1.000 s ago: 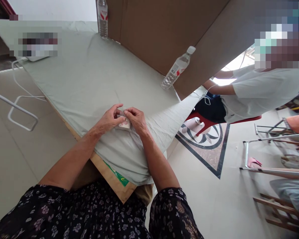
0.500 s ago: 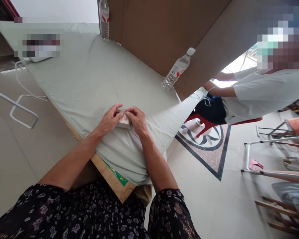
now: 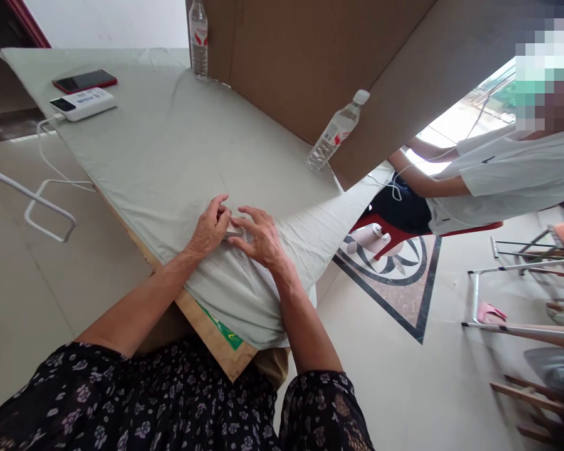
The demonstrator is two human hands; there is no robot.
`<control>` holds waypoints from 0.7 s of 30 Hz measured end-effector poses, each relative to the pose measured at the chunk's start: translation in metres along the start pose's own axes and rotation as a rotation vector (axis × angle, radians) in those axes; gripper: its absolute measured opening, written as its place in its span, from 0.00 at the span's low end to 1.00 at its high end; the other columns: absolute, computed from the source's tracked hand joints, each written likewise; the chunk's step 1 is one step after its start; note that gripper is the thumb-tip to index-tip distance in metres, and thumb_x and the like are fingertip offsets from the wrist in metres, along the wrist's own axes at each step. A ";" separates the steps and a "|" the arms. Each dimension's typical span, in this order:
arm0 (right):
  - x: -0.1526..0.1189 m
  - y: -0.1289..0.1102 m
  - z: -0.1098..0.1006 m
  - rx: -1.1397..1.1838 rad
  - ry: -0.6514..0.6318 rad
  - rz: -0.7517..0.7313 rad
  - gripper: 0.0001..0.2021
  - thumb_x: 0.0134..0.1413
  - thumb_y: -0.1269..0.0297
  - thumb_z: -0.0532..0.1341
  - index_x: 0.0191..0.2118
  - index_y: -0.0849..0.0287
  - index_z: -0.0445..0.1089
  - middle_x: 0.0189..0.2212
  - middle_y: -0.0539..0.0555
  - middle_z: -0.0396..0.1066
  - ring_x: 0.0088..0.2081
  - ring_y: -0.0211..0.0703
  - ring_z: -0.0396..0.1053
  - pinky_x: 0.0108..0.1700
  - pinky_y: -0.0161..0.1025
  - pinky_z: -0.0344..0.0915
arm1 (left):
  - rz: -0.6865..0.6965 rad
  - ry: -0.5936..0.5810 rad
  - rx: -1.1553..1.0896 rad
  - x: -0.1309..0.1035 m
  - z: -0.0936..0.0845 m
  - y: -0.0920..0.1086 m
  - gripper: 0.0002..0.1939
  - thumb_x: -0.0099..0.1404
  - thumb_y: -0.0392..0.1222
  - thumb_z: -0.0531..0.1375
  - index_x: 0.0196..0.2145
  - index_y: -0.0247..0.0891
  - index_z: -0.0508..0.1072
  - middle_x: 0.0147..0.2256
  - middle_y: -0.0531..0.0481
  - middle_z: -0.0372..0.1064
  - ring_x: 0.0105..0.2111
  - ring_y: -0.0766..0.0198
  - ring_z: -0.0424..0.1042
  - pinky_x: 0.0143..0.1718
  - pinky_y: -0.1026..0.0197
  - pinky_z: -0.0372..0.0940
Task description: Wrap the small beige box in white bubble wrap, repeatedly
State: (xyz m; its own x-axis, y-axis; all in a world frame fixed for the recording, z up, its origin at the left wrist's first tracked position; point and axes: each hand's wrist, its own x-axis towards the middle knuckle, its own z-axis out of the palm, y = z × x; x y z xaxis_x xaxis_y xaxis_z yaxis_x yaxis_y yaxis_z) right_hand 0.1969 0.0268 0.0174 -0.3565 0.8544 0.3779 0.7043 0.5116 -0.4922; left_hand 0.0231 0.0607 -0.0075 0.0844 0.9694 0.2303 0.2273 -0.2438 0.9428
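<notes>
A small pale box (image 3: 235, 233) sits on the cloth-covered table (image 3: 155, 156) between my hands, mostly covered by my fingers. My left hand (image 3: 211, 227) is at its left side, thumb and fingers pinched together near its top edge; what they grip is too small to make out. On the right, my right hand (image 3: 258, 237) has its fingers spread over the box, thumb low along its near side and the index fingertip close to my left fingertips.
Two clear water bottles (image 3: 334, 131) (image 3: 198, 41) stand by a large brown cardboard panel (image 3: 282, 62). A white power bank (image 3: 83, 104) and a red-edged phone (image 3: 85, 81) lie at the far left. Another person in a white shirt (image 3: 512, 172) sits at right.
My right hand has opened from a pinch and spread over the box, hiding its red-printed top. My left hand stays nearly in place. The view has shifted slightly.
</notes>
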 end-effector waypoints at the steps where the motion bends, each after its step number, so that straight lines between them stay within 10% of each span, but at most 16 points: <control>1: -0.002 -0.005 0.000 -0.080 -0.018 -0.010 0.14 0.63 0.60 0.69 0.53 0.51 0.77 0.63 0.59 0.71 0.66 0.57 0.65 0.66 0.57 0.63 | -0.009 0.006 -0.026 0.001 -0.001 0.001 0.24 0.68 0.43 0.56 0.59 0.35 0.67 0.36 0.52 0.71 0.33 0.66 0.71 0.39 0.62 0.67; 6: -0.007 -0.017 0.008 -0.201 -0.019 -0.017 0.14 0.66 0.67 0.64 0.56 0.50 0.75 0.65 0.59 0.69 0.68 0.56 0.62 0.66 0.56 0.62 | -0.064 0.036 -0.113 0.004 -0.004 0.004 0.23 0.61 0.40 0.59 0.55 0.35 0.69 0.31 0.55 0.69 0.28 0.68 0.68 0.34 0.64 0.65; 12: -0.008 0.006 0.003 0.033 0.123 0.092 0.23 0.60 0.52 0.70 0.59 0.50 0.72 0.66 0.60 0.67 0.68 0.57 0.64 0.69 0.59 0.60 | -0.081 -0.004 -0.175 0.006 -0.005 0.009 0.23 0.59 0.40 0.61 0.52 0.34 0.71 0.29 0.55 0.68 0.28 0.67 0.67 0.33 0.63 0.63; 21: 0.002 0.013 0.011 0.106 0.003 0.119 0.27 0.57 0.58 0.70 0.62 0.54 0.70 0.59 0.60 0.75 0.62 0.56 0.70 0.67 0.56 0.61 | -0.090 0.031 -0.234 0.008 -0.003 0.001 0.24 0.61 0.44 0.61 0.54 0.36 0.71 0.34 0.52 0.71 0.31 0.66 0.70 0.36 0.62 0.66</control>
State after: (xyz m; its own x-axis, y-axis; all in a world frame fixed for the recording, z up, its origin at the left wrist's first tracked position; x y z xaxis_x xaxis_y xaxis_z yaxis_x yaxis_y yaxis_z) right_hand 0.1983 0.0362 0.0030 -0.2726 0.9095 0.3139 0.6729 0.4134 -0.6134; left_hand 0.0208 0.0684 -0.0034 0.0430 0.9882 0.1473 0.0014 -0.1475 0.9891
